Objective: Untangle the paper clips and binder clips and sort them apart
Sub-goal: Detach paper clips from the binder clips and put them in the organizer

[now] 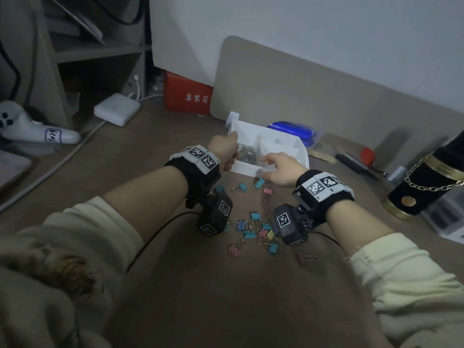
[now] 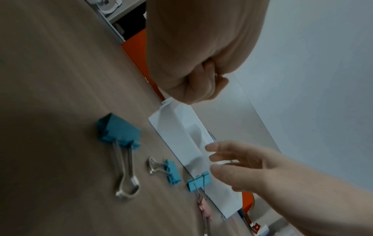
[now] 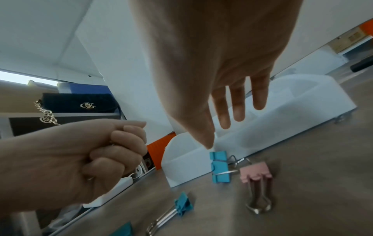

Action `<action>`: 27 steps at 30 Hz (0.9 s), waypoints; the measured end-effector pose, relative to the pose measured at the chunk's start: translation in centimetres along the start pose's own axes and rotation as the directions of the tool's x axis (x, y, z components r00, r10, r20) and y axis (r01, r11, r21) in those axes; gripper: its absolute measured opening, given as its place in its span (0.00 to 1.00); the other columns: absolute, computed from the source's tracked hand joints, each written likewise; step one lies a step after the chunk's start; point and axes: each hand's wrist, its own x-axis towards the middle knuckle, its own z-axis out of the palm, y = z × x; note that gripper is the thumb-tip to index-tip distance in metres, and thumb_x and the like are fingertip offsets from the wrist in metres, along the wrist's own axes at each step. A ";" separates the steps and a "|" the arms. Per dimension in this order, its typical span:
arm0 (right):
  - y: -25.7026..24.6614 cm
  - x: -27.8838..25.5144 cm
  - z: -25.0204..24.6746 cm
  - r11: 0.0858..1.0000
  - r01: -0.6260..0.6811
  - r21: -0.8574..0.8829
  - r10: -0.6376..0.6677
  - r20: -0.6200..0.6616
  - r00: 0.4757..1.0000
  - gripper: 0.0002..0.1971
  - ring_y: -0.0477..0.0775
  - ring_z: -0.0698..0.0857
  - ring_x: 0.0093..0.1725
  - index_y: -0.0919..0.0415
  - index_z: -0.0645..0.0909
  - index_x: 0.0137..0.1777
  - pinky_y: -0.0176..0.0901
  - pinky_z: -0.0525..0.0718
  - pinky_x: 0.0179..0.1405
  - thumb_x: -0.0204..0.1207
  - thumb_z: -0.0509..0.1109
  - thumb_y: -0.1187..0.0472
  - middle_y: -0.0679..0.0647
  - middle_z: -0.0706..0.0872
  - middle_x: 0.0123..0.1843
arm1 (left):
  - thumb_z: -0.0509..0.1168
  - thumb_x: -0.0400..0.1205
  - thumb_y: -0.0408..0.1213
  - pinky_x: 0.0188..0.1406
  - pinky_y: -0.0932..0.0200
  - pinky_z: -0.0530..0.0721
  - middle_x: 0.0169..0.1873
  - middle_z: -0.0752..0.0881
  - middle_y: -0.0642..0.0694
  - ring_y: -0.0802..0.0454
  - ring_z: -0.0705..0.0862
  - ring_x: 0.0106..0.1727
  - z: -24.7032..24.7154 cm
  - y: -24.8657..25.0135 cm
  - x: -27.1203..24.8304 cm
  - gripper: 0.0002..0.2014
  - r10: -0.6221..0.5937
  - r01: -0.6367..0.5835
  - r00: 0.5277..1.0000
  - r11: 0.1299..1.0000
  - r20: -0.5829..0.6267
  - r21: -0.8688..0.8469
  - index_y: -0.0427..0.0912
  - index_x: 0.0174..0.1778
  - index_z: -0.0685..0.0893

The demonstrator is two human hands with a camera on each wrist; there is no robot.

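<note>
A white divided tray stands on the wooden desk. Its left compartment holds a heap of silver paper clips. My left hand is curled into a fist over that compartment, and a bit of metal wire shows inside the fist. My right hand hovers over the tray's front right part with straight fingers and holds nothing. Coloured binder clips lie scattered on the desk in front of the tray. A teal binder clip touches the tray's front wall, with a pink one beside it.
A red box, a white power adapter and a white controller sit at the back left. A blue packet lies behind the tray. A black cylinder with a gold chain stands at the right. A beige board leans on the wall.
</note>
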 end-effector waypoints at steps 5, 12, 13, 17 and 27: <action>0.2 0.8 0.3 0.998 -0.060 0.024 0.060 0.018 0.998 0.15 0.58 0.80 0.61 0.58 0.80 0.63 0.42 0.76 0.55 0.79 0.67 0.55 0.57 0.83 0.63 | 0.50 0.87 0.49 0.15 0.75 0.57 0.21 0.66 0.49 0.57 0.60 0.12 0.7 0.6 0.7 0.22 -0.007 0.003 0.998 0.998 0.062 0.068 0.44 0.28 0.68; 0.2 0.7 -0.6 0.999 -0.050 0.000 0.050 0.061 0.997 0.13 0.56 0.83 0.55 0.54 0.88 0.52 0.45 0.81 0.59 0.76 0.63 0.66 0.54 0.88 0.57 | 0.50 0.86 0.52 0.17 0.70 0.59 0.25 0.68 0.47 0.53 0.62 0.21 2.3 1.3 1.2 0.22 -0.012 -0.008 0.994 0.984 0.113 0.179 0.42 0.32 0.69; 0.0 0.5 -0.8 0.999 -0.035 -0.017 0.036 0.076 0.996 0.13 0.56 0.83 0.53 0.56 0.88 0.51 0.44 0.81 0.55 0.75 0.63 0.66 0.54 0.88 0.55 | 0.51 0.86 0.53 0.18 0.68 0.61 0.26 0.69 0.46 0.52 0.64 0.21 2.6 1.3 1.3 0.22 -0.013 -0.010 0.993 0.981 0.114 0.195 0.41 0.32 0.69; -0.4 0.4 -1.2 0.996 -0.015 0.084 0.013 0.014 1.000 0.12 0.54 0.82 0.50 0.55 0.87 0.43 0.38 0.75 0.49 0.75 0.63 0.67 0.54 0.87 0.46 | 0.47 0.84 0.59 0.19 0.65 0.60 0.23 0.68 0.45 0.50 0.64 0.19 3.4 1.4 1.5 0.26 -0.023 -0.002 0.993 0.974 0.112 0.226 0.41 0.30 0.68; -3.2 3.1 0.0 0.847 0.063 0.528 -0.039 -0.056 0.998 0.17 0.54 0.85 0.51 0.60 0.81 0.55 0.49 0.82 0.54 0.85 0.51 0.54 0.58 0.87 0.51 | 0.40 0.87 0.54 0.13 0.76 0.62 0.16 0.68 0.45 0.56 0.66 0.07 4.3 1.5 2.1 0.29 -0.135 0.137 0.990 0.990 0.042 -0.041 0.40 0.27 0.67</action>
